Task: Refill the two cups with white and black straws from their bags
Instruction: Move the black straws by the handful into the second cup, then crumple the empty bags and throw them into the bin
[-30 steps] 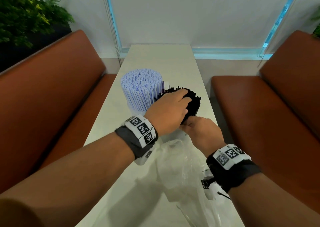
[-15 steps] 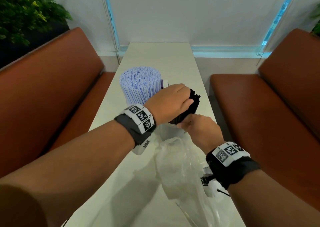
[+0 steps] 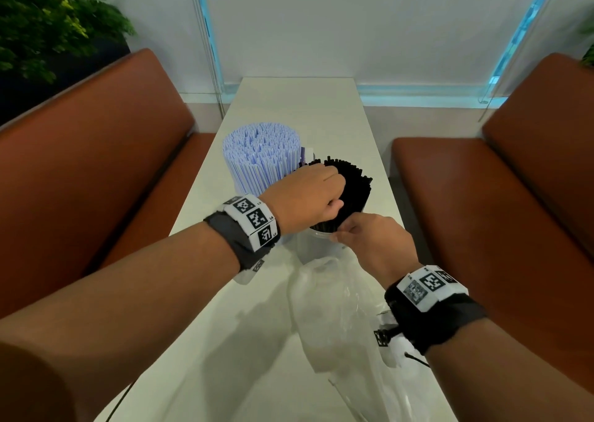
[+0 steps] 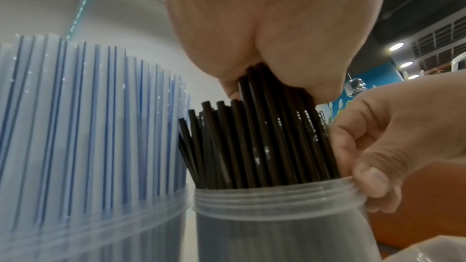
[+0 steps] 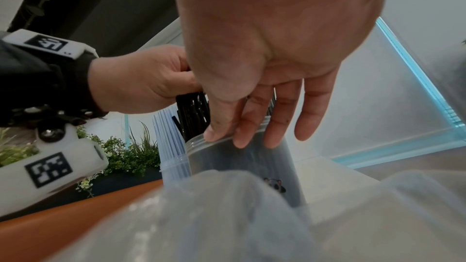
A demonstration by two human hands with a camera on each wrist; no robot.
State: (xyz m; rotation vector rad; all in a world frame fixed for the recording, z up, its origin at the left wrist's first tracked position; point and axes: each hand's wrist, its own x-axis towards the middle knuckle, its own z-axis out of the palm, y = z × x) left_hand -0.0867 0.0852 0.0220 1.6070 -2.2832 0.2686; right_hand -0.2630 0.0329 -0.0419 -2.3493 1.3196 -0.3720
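Closest to the camera, bottom centre of the head view, there's a crumpled clear plastic bag (image 3: 337, 318) lying on the pale table (image 3: 205, 357), running down toward the lower right corner. Can't tell if anything's in it.

Just past the bag is the right hand (image 3: 369, 244), right of centre. Its fingers are mostly straight and a bit spread, thumb and fingertips (image 5: 242, 138) touching the threaded rim of the clear cup (image 4: 277, 202) — more steadying it than gripping, from the right wrist view.

Above that, dead centre, the left hand (image 3: 308, 196) is curled tight around a bundle of black straws (image 3: 353, 187). The left wrist view shows the fingers closed on the upper part of the bundle while the lower ends sit down inside that clear cup. The straws lean a little toward the right of the frame, and a few shorter-looking ones poke up loose beside the gripped lot.

Touching that cup on its left is the second cup (image 4: 88, 216), packed full of white straws (image 3: 262, 154) with thin blue stripes, standing upright.

Further back, brown bench seats (image 3: 96, 164) run down both sides of the table, and there's a green plant (image 3: 48, 26) in the upper left corner.
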